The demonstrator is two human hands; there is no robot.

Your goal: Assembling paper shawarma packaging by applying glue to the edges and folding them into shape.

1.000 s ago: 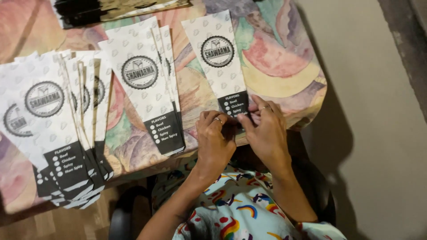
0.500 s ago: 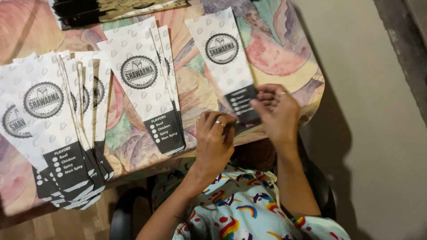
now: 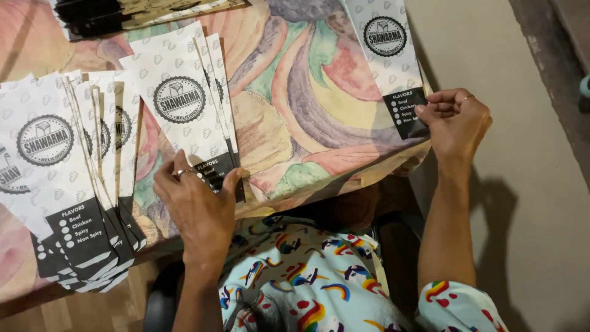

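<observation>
Now that your hands have parted, your right hand [image 3: 456, 123] has carried one paper bag [image 3: 393, 61] to the worktop's [image 3: 307, 110] right edge, fingers pinching its dark bottom end. Your left hand [image 3: 200, 206], fingers loosely spread, presses the middle stack [image 3: 178, 104], left of that bag.

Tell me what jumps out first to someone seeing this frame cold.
Probably the fanned stacks of white paper bags with round black stamps, spread over the left of the pastel swirl-patterned tabletop. Next, the hands: the left hand presses the bottom edge of the middle bag stack, and the right hand pinches the dark lower end of a single bag at the table's right edge.
</observation>
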